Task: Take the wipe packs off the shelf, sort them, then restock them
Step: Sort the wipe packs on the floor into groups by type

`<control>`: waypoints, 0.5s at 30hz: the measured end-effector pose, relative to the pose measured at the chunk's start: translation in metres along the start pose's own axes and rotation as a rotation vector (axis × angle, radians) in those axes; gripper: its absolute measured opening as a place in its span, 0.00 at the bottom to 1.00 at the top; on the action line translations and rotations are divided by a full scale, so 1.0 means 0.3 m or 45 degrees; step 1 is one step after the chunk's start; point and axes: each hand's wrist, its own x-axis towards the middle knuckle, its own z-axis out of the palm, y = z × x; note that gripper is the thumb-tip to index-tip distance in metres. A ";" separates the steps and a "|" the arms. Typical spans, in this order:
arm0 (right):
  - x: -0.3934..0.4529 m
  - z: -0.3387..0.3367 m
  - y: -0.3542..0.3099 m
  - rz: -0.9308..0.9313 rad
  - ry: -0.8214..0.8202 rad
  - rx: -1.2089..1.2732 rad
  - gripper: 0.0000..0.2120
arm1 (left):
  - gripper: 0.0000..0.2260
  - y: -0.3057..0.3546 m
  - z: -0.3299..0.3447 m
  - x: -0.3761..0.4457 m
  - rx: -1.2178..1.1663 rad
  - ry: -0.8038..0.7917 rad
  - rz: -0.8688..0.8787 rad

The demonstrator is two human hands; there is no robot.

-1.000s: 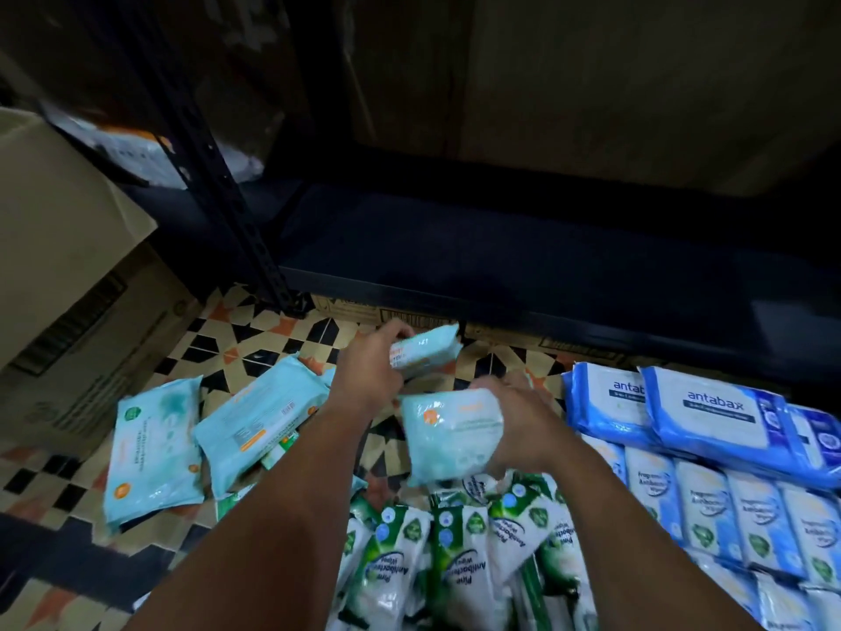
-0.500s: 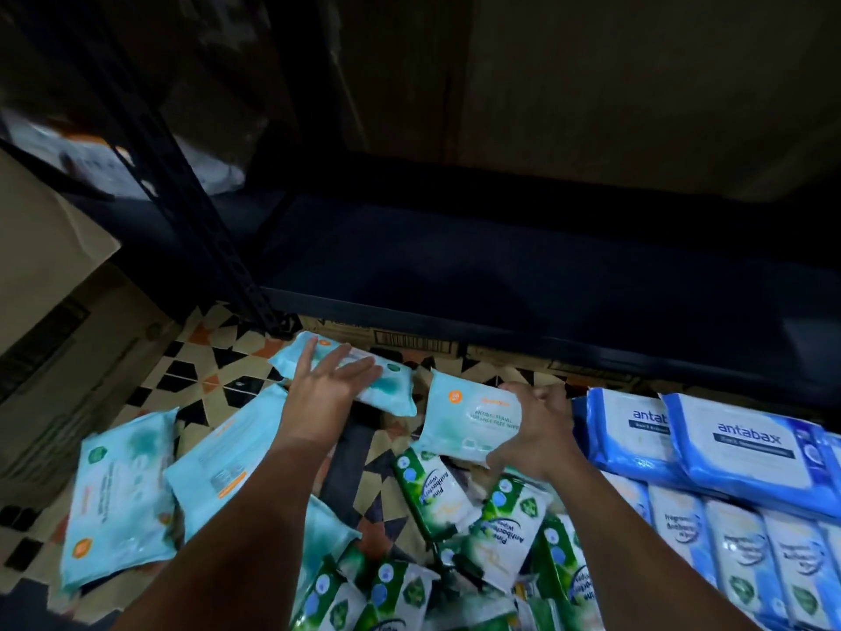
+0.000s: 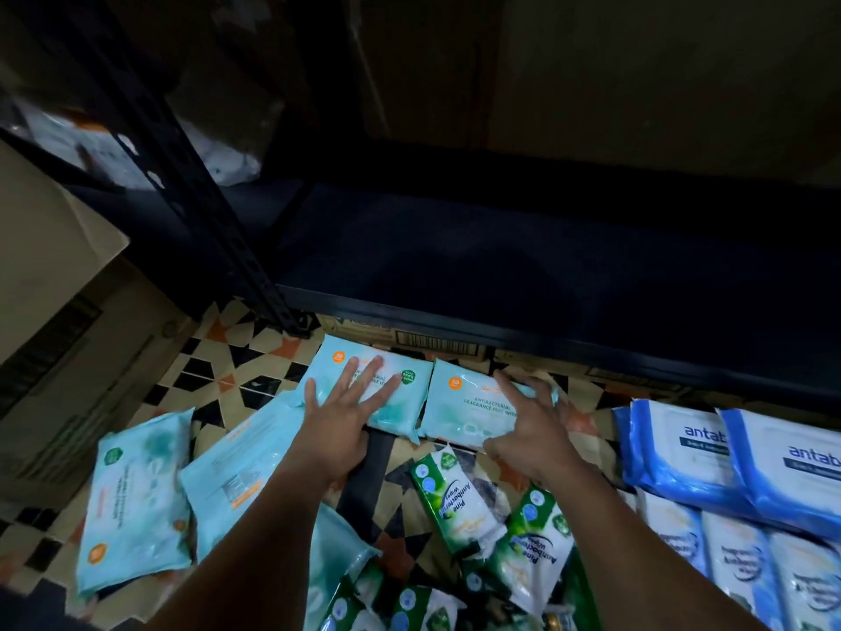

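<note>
Two light teal wipe packs lie side by side on the patterned floor, just in front of the dark shelf. My left hand rests flat with spread fingers on the left teal pack. My right hand covers the right teal pack, fingers arched over its far right end. Two more teal packs lie at the left. Green pine wipe packs are heaped in front of me. Blue antabax packs are lined up at the right.
The dark shelf board is bare, with a black metal upright at its left corner. Cardboard boxes stand at the far left. White-and-blue wipe packs lie in a row below the antabax packs.
Both hands have lowered the two teal packs from the air to the floor, side by side before the shelf. My left hand has flattened on its pack; my right hand's grip has loosened.
</note>
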 end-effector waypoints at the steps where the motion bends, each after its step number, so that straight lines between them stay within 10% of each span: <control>1: -0.003 0.001 -0.007 -0.012 -0.004 -0.024 0.51 | 0.46 0.008 -0.001 -0.003 -0.024 0.007 -0.025; 15: 0.013 0.065 -0.062 -0.014 0.006 -0.250 0.50 | 0.44 -0.042 -0.023 0.007 -0.188 0.007 -0.044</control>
